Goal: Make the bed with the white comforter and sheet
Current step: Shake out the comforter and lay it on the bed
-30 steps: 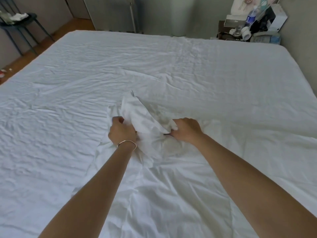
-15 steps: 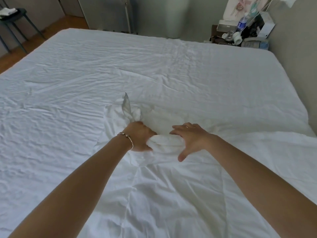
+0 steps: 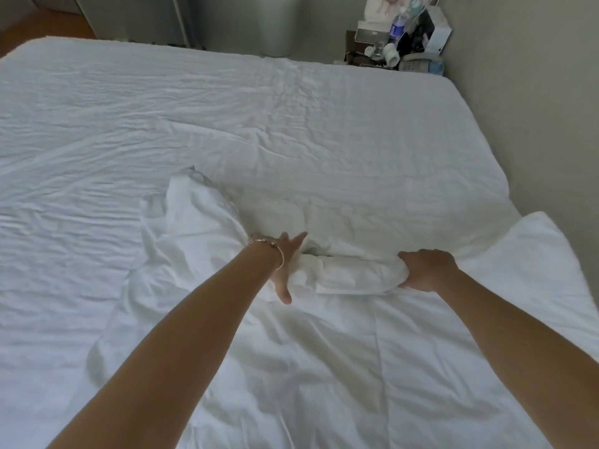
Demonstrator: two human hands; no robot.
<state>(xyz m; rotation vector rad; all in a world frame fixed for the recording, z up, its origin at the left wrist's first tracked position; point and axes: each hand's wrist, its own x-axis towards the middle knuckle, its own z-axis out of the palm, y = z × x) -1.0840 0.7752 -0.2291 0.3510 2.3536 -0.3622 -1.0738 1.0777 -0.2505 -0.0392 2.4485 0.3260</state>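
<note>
The wide bed covered in a creased white fitted sheet (image 3: pixel 162 131) stretches out beyond and to both sides of your hands, filling nearly the whole view. On top of it, under both your forearms and running back toward you, lies the white quilted comforter (image 3: pixel 291 367), its far edge bunched into a soft rolled fold of white fabric (image 3: pixel 350 270) that sits directly between your hands. A loose peak of the same cloth rises just beyond and to the left of your left wrist. Your left hand (image 3: pixel 285 267) is spread open, fingers splayed and thumb pointing back toward you, its palm pressed against the left end of the roll without closing on it; a thin gold-coloured bangle (image 3: pixel 275 251) circles that wrist. Your right hand (image 3: pixel 424 270) is curled tight around the right end of the roll, fingers wrapped under the fabric. Well beyond your right hand, against the wall, stands a cluttered dark bedside table (image 3: pixel 353 56) holding a clear plastic bottle with a blue label (image 3: pixel 397 27), a pale desk telephone (image 3: pixel 416 64) and assorted boxes. The bottle's label and any print on the boxes are too small and blurred to read.
</note>
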